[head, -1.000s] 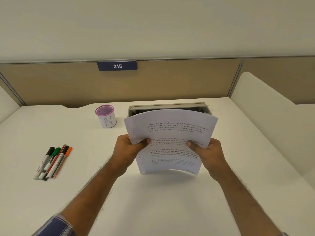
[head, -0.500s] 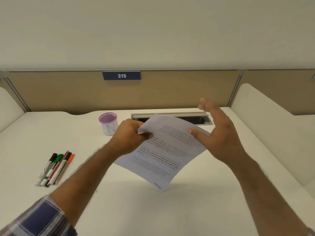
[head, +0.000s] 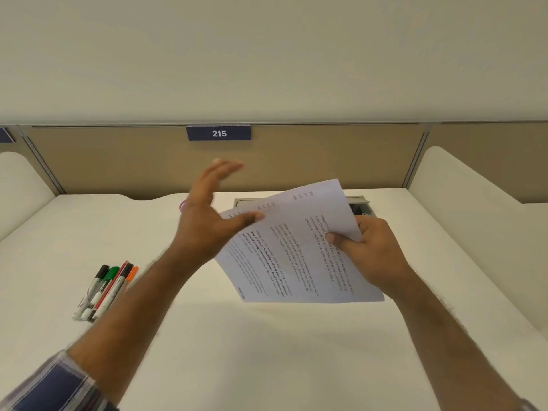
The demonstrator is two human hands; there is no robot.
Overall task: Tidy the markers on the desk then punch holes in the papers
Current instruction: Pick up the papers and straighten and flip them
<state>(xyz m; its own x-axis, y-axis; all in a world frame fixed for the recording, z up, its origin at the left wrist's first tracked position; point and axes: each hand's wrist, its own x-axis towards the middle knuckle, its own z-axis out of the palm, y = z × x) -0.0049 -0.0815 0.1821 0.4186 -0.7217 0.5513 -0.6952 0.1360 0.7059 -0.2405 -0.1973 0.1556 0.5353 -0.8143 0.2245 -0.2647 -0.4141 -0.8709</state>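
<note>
Head view, looking forward and down over a white worktop (head: 267, 351).

Papers (head: 296, 253): printed sheets held above the middle of the worktop, turned sideways so that the text lines run roughly away from the viewer, and tilted, far corner highest.

Right hand (head: 373, 250): grip clenched on the right edge of the papers, thumb on top of the printed face, other fingers curled beneath.

Left hand (head: 207, 223): grip released, fingers (head: 225, 169) straight and spread upward (blurred), thumb lying across the left corner of the papers; whether the palm touches the sheet edge cannot be told.

Markers (head: 103, 289): a loose bundle lying side by side on the left part of the worktop, well apart from the papers; caps black, green, black and orange, with a thin red one between them, all pointing away from the viewer.

Cup (head: 183, 204): only a purple rim showing, just behind the left wrist, near the back of the worktop.

Cable tray (head: 360, 203): grey slot set into the back of the worktop, largely hidden by the papers.

Sleeve (head: 56, 384): plaid, blue and grey, at the lower left corner.

Partition (head: 118, 161): tan panel behind the worktop, carrying a dark blue plate (head: 218, 133) marked 215.
</note>
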